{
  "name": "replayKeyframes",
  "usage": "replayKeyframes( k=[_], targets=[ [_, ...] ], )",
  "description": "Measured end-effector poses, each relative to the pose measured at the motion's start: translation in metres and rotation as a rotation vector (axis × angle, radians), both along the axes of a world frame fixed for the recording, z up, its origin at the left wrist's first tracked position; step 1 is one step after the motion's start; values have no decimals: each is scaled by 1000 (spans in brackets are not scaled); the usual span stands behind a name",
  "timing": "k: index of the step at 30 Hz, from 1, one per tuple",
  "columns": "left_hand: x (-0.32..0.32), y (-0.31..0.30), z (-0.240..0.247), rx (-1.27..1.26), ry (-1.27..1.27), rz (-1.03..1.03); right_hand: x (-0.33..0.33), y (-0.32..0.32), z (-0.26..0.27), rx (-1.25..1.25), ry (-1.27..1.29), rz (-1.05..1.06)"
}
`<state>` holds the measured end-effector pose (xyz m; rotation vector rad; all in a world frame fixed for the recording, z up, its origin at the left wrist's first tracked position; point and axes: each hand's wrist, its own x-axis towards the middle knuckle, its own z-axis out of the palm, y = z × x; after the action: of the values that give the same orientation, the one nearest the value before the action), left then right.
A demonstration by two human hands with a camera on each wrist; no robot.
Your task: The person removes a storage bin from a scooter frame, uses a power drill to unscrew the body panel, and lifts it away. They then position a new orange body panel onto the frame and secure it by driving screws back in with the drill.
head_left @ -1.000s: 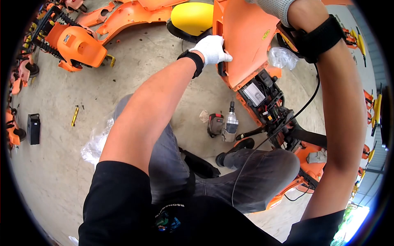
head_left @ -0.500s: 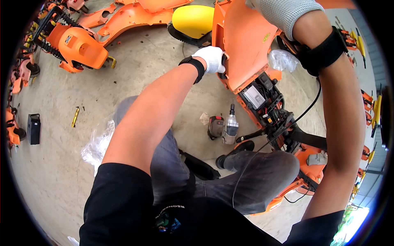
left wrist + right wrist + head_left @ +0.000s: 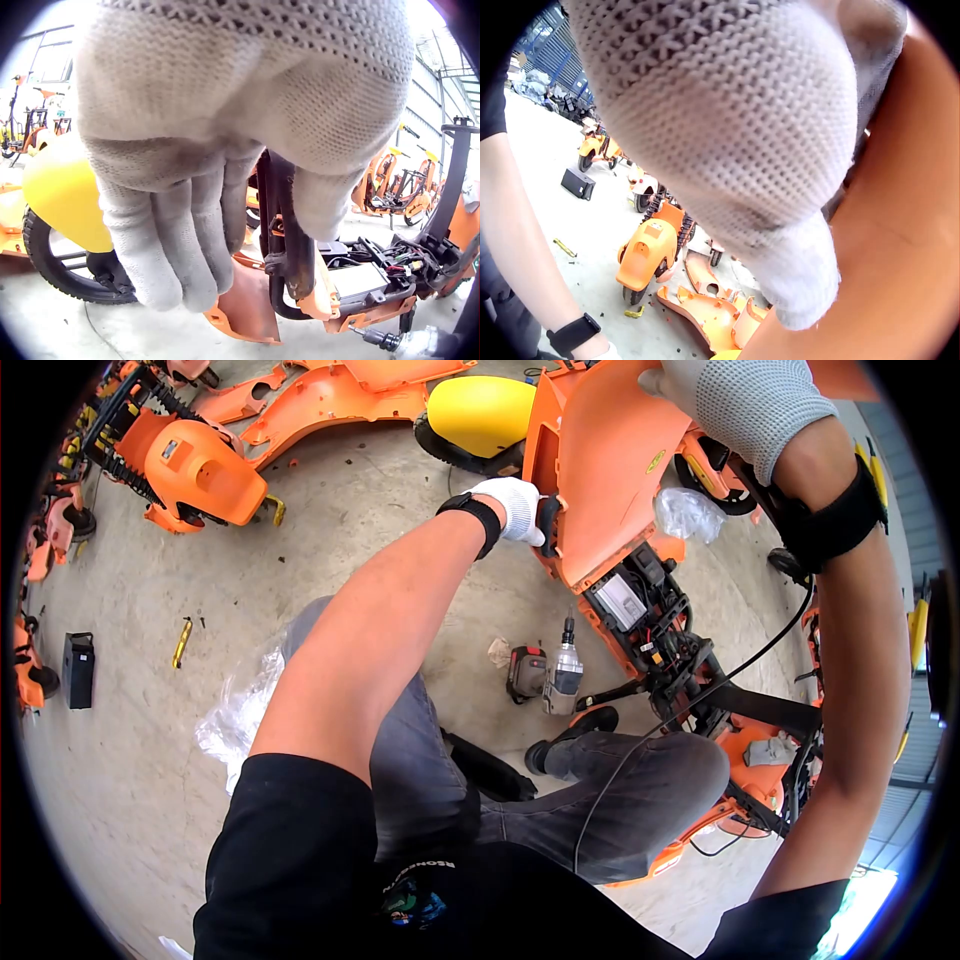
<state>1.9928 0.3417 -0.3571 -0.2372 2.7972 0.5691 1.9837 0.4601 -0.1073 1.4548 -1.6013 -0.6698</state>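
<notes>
A large orange body panel [image 3: 605, 470] slants upward on a partly stripped scooter. My left hand [image 3: 512, 510], in a white knit glove, is at the panel's left edge, fingertips right by a black part [image 3: 549, 525]. In the left wrist view its fingers [image 3: 169, 240] extend downward, and a dark frame tube [image 3: 281, 217] shows between them and the thumb. My gloved right hand [image 3: 745, 405] is over the panel's upper right edge. In the right wrist view its thumb [image 3: 802, 277] lies along the orange surface; its other fingers are hidden, so I cannot tell what they hold.
An impact driver [image 3: 563, 678] stands beside a battery pack [image 3: 525, 675] on the concrete. Exposed wiring [image 3: 660, 645] and a silver box [image 3: 620, 602] sit below the panel. Further left are an orange scooter part [image 3: 205, 470], a black case [image 3: 78, 670] and plastic wrap [image 3: 235, 710].
My right hand and forearm have moved right and somewhat lower in the head view. My left thumb, earlier stretched over the panel, has drawn back to its edge. The panel appears slightly further right.
</notes>
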Motion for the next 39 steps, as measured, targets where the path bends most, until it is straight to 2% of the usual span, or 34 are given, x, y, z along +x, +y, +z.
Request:
replayKeyframes(
  k=[2,5,7,10,13,29,31,34,39],
  targets=[
    [1,0,4,4,-3,-3,1,-1,0,29,71,-35],
    [1,-2,4,12,1,9,-10,-8,0,4,-8,-59],
    [-2,-4,1,16,9,28,-11,-17,0,52,-32,-313],
    [-4,-4,-5,116,64,38,0,-13,4,61,-72,-237],
    [-2,1,-2,182,118,34,6,-15,10,129,-102,-291],
    [-11,3,-15,146,136,49,11,-14,3,70,-36,-280],
    [-11,4,-16,137,134,54,13,-19,9,151,-74,-397],
    [-9,5,-9,126,90,58,14,-20,9,155,-96,-417],
    [-7,7,-4,123,83,62,14,-13,1,72,-33,-332]
  ],
)
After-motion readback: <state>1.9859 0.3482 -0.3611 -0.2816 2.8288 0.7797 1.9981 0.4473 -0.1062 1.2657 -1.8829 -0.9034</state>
